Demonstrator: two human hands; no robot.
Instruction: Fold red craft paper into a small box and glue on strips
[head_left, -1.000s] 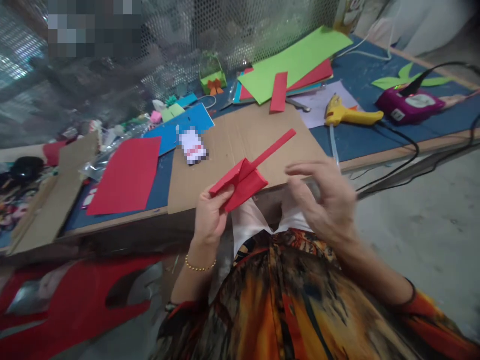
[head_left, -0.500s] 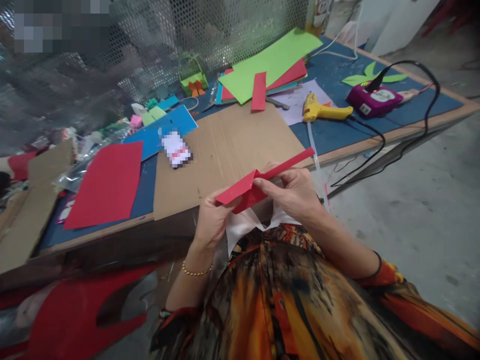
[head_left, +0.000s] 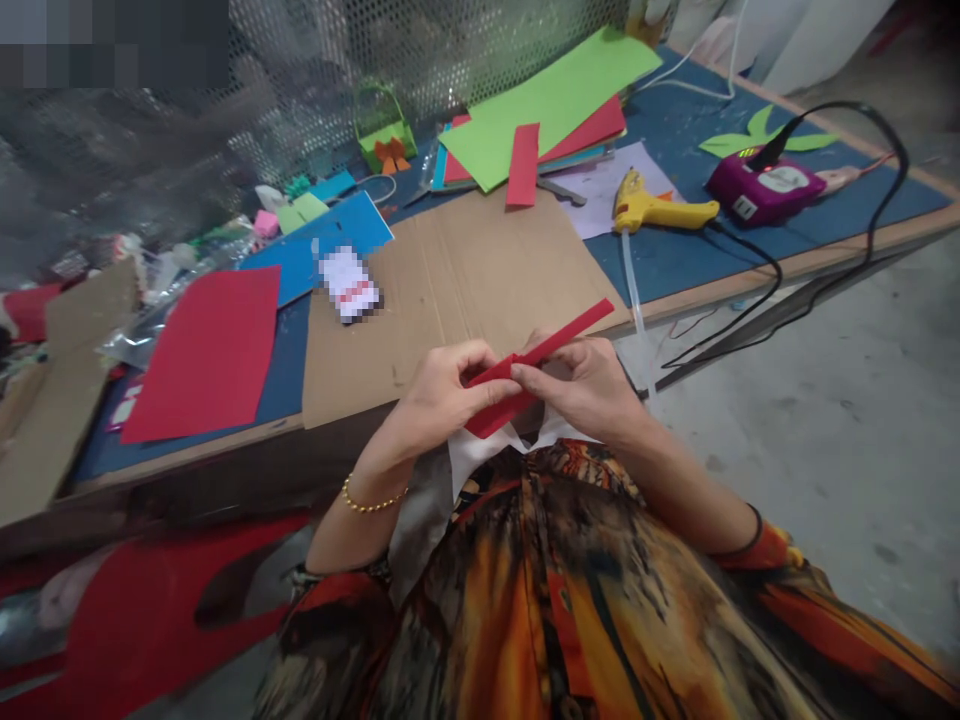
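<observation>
A folded red foam sheet is held between my two hands, just in front of the table's near edge. My left hand grips its left part, with the thumb pressed along the fold and the fingers mostly behind. My right hand pinches the fold beside the left thumb; a narrow red strip sticks out up and right past its fingers. The two thumb tips nearly meet. Whether the strip and the folded part are one piece, I cannot tell.
Under and beyond my hands lies a cardboard sheet with a blurred white item. A yellow glue gun with a cord lies right, near a purple power adapter. Red and green sheets and a small green basket lie around.
My left hand has moved up and inward over the red sheet, its thumb now at the fold near my right thumb. The sheet's left flap is now mostly covered. The view shifted slightly.
</observation>
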